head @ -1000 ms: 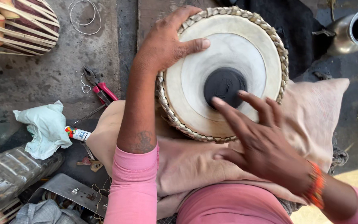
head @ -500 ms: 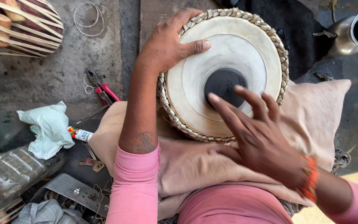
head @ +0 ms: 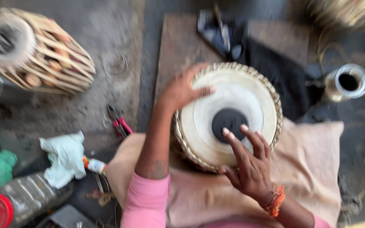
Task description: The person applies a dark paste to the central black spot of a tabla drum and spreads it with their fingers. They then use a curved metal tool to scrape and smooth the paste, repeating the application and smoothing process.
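1. Drum [head: 208,126] sits at the centre of the view, a round hand drum with a pale skin, a black circular patch [head: 229,123] in the middle and a braided rim; it rests on a beige cloth [head: 313,164] spread under it.
2. Left hand [head: 181,89] lies over the far left edge of the drum, palm down, fingers curled over the rim and thumb stretched out flat on the pale skin. It grips nothing else.
3. Right hand [head: 250,166] is at the near side of the drum, fingers spread apart and extended, with the fingertips [head: 226,132] touching the skin at the lower edge of the black patch. It is open, not clamped on anything. An orange band [head: 275,200] circles that wrist.
4. Both hands are apart from each other, one on each side of the black patch. Pink sleeves cover both forearms near the bottom edge.
5. Second drum [head: 34,55] with wooden pegs and lacing lies on its side at the top left, well apart.
6. Red-handled pliers [head: 119,122] lie on the grey floor just left of the cloth.
7. Pale rag [head: 64,158] and a clear plastic bottle [head: 26,198] with a red cap lie at the lower left.
8. Metal cup [head: 347,84] stands at the right, beyond the cloth.
9. Frame is blurred, so finer detail cannot be told.
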